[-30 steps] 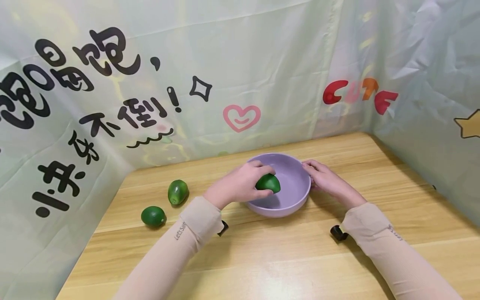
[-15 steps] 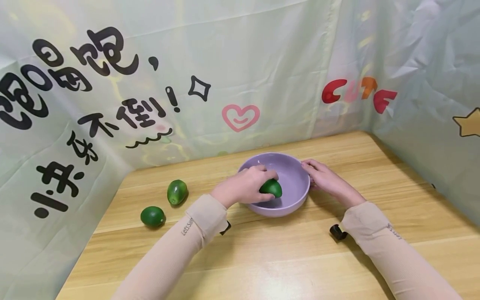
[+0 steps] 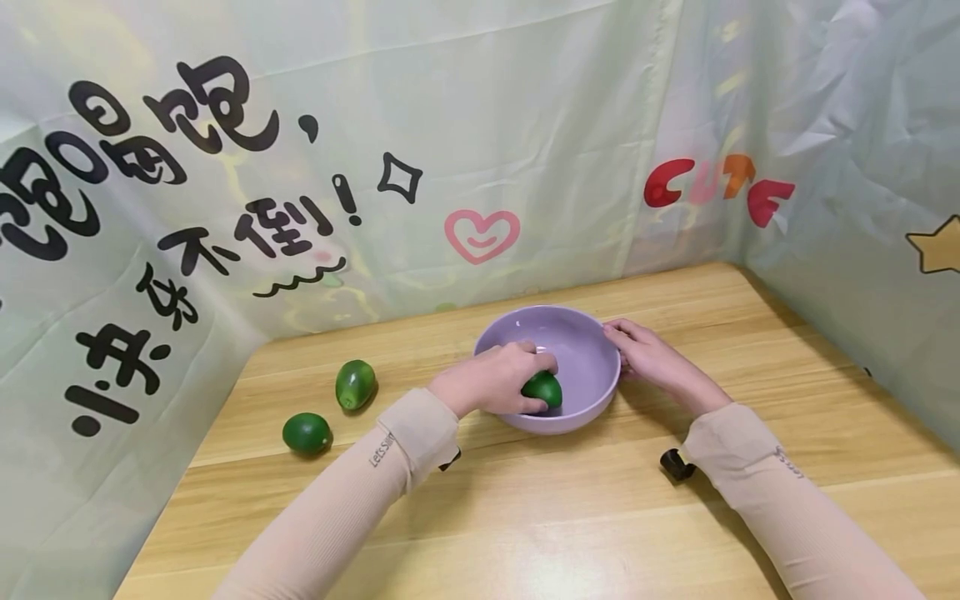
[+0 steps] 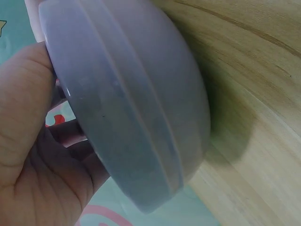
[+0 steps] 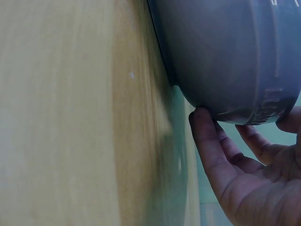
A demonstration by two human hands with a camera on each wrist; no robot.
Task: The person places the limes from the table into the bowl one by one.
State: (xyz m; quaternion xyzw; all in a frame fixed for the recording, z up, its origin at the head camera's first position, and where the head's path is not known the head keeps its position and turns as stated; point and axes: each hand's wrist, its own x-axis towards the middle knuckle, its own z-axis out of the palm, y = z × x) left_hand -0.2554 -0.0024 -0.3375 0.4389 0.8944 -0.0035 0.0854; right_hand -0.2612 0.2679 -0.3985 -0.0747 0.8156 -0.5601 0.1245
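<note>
Inside a purple bowl (image 3: 585,367), my left hand (image 3: 498,379) grips a dark green, egg-shaped fruit like an avocado (image 3: 547,390) low near the bowl's front wall. The fingers lie over its top and the thumb at its near side. At the bowl's right rim my right hand (image 3: 645,358) holds on, thumb at the rim and fingers against the outside; the right wrist view shows those fingers (image 5: 211,150) touching the bowl's side (image 5: 216,56). In the left wrist view the bowl's outer wall (image 4: 127,103) hides the avocado from sight.
Two more green avocados, one farther back (image 3: 356,385) and one nearer (image 3: 307,433), lie on the wooden table (image 3: 525,517) left of the bowl. A printed cloth (image 3: 570,150) encloses the table's back and sides. Black wrist devices (image 3: 677,465) show below the cuffs.
My left hand has moved slightly right and lower into the bowl with the avocado. My right hand keeps its place at the rim, and the two other avocados have not moved.
</note>
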